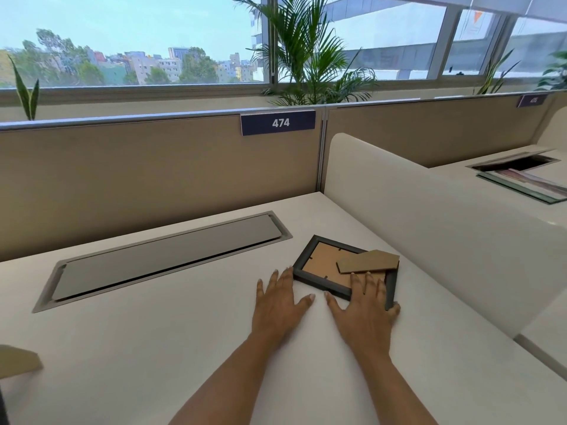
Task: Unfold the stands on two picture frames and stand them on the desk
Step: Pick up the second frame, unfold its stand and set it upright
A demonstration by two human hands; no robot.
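1. nearest the camera are the two bare forearms, reaching out over the white tabletop (153, 348). the left hand (280, 299) lies flat with fingers spread and open, holding nothing, its fingertips just beside the near-left edge of the picture frame (322, 286).
2. the right hand (363, 305) rests palm down on the near right corner of the frame, fingers (357, 282) laid flat over the rim and backing, pressing on it, not curled around anything.
3. the frame lies face down near the right side of the tabletop, close to the white divider (445, 228). its dark rim and brown backing show, and the cardboard stand (368, 261) sits across the back, seemingly lifted a little but not swung out fully.
4. a second frame is not clearly in view; a brown cardboard corner (18, 361) at the far left edge may belong to one, but i cannot tell.
5. further out are the grey cable hatch (165, 259), the beige partition with the number plate (277, 122), and the window with plants.
6. risks, as i judge them: bending the stand too hard could crease or tear the cardboard hinge; lifting from one corner may let the frame slide on the smooth top; a half-opened stand could let it topple.
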